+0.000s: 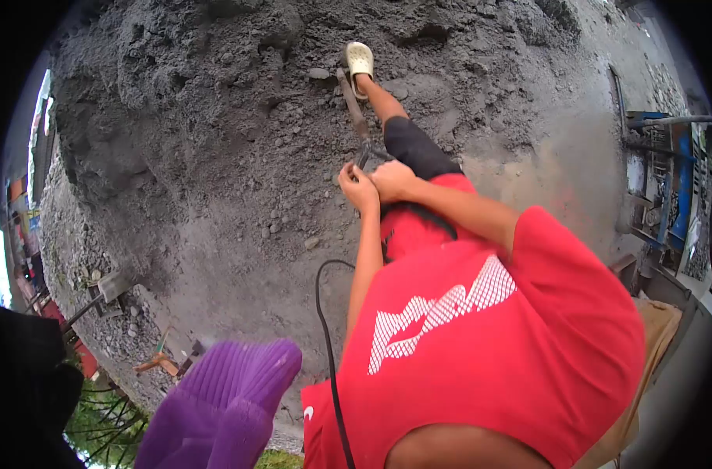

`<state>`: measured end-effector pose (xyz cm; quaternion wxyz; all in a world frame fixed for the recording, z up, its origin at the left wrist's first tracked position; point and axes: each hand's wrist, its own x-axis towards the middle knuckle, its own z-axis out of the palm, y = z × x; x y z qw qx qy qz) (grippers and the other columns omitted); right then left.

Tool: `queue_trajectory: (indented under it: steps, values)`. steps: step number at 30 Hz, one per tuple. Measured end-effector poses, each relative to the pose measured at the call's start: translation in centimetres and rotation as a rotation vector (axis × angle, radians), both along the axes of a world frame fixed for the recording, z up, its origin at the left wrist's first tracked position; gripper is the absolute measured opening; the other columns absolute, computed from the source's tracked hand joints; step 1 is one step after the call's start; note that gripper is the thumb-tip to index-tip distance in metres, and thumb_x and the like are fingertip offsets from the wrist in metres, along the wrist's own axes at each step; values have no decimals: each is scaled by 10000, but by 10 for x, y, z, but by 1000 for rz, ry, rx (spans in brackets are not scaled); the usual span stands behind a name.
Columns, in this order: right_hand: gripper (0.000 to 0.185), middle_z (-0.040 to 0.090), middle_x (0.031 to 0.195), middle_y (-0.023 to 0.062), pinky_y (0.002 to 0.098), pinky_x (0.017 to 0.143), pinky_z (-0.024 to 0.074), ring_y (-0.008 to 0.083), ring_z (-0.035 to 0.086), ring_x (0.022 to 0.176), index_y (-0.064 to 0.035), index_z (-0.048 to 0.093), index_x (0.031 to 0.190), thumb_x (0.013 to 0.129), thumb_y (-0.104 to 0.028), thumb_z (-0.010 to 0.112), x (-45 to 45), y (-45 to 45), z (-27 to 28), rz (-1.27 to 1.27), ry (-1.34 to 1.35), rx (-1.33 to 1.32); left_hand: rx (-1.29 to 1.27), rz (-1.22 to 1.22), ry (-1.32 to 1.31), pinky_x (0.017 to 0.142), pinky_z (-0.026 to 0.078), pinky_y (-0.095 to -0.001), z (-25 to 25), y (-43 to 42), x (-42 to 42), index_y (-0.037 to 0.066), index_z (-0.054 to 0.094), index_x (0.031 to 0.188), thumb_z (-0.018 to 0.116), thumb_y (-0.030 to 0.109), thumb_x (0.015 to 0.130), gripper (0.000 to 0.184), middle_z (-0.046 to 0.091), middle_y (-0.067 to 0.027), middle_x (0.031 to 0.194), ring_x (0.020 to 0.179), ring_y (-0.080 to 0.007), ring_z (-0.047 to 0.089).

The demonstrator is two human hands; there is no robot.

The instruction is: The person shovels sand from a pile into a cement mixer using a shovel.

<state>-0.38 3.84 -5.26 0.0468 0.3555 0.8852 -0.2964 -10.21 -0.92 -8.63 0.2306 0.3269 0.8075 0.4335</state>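
A long-handled tool (353,105), shovel-like with a brown shaft and a dark forked grip, points away toward my foot. Its far end meets the grey ground, and no blade can be made out. My right hand (393,181) is closed at the near end of the grip. Beside it, almost touching, my left hand (359,187) has its fingers curled at the grip's dark bar. Both hands are in front of my red shirt (465,336), close to my dark shorts (420,148). A cream clog (360,59) is on my foot by the shaft.
Loose grey sand and gravel (192,117) cover the ground and rise in a heap at the far side. A black cable (330,344) runs along my left side. Purple ribbed fabric (223,406) is at lower left. Blue metal framework (680,187) stands at right.
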Motion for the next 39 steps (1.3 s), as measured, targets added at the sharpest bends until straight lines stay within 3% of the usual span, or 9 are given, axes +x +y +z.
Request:
queue_trajectory:
  steps: [5, 8, 10, 13, 26, 29, 32, 37, 39]
  values:
    - [244, 635, 714, 196, 441, 637, 508, 340, 638, 675, -46, 624, 814, 685, -251, 590, -4, -84, -103, -52, 25, -226, -197, -40, -116, 789, 464, -353, -124, -96, -13, 7, 563, 1098, 495, 222, 913, 292, 588, -135, 1031, 881, -226, 586]
    - [336, 638, 730, 168, 442, 628, 501, 327, 637, 687, -63, 600, 962, 641, -161, 613, 9, -124, -150, -178, 14, -287, -348, 3, -672, 787, 467, -317, -159, -133, -3, 0, 533, 1149, 452, 285, 941, 362, 598, -117, 1026, 882, -183, 590]
    - [466, 641, 755, 157, 438, 646, 501, 334, 634, 700, -91, 584, 1072, 611, -144, 627, 18, -135, -172, -207, -57, -345, -328, -43, -745, 790, 472, -315, -180, -143, 6, 6, 499, 1195, 408, 349, 951, 431, 595, -110, 1036, 890, -177, 590]
    - [249, 639, 727, 133, 410, 650, 491, 304, 632, 708, -39, 612, 860, 625, -122, 608, 43, -131, -169, -185, 26, -221, -417, -97, -909, 786, 482, -344, -229, -171, 9, 27, 414, 1289, 342, 438, 955, 534, 598, -95, 1044, 870, -199, 596]
    - [110, 593, 627, 113, 393, 627, 468, 300, 597, 645, -55, 573, 617, 511, -77, 593, 292, -40, -84, -135, 104, -112, -216, 116, -1394, 932, 359, -464, -195, 19, 169, 80, 179, 1422, 455, 546, 849, 789, 385, -162, 1338, 1153, -333, 430]
    - [113, 577, 646, 89, 362, 629, 450, 262, 582, 670, -76, 565, 616, 509, -84, 599, 355, -64, -60, -102, 100, -160, -196, 427, -1407, 872, 419, -432, -213, 74, 215, 67, 397, 1292, 538, 481, 834, 633, 495, -145, 1225, 1075, -301, 502]
    - [182, 532, 671, 60, 355, 593, 416, 243, 547, 673, -93, 541, 660, 491, -105, 606, 425, -85, -13, -80, 58, -326, -131, 358, -1643, 662, 489, -374, -267, 97, 258, 98, 525, 988, 618, 361, 813, 330, 579, -61, 850, 762, -217, 587]
    - [214, 531, 696, 46, 351, 675, 449, 245, 556, 708, -85, 575, 725, 524, -94, 649, 494, -136, 40, -161, -74, -556, -504, 374, -1625, 474, 420, -252, -311, 43, 339, 119, 458, 660, 598, 214, 778, 206, 429, 26, 565, 494, -87, 446]
    - [306, 534, 888, 91, 389, 805, 419, 261, 533, 888, -77, 574, 831, 556, -87, 708, 505, -161, 75, -564, -17, -358, -553, 368, -1557, 469, 420, -253, -310, 15, 385, 115, 447, 644, 561, 174, 773, 182, 436, 14, 551, 479, -99, 448]
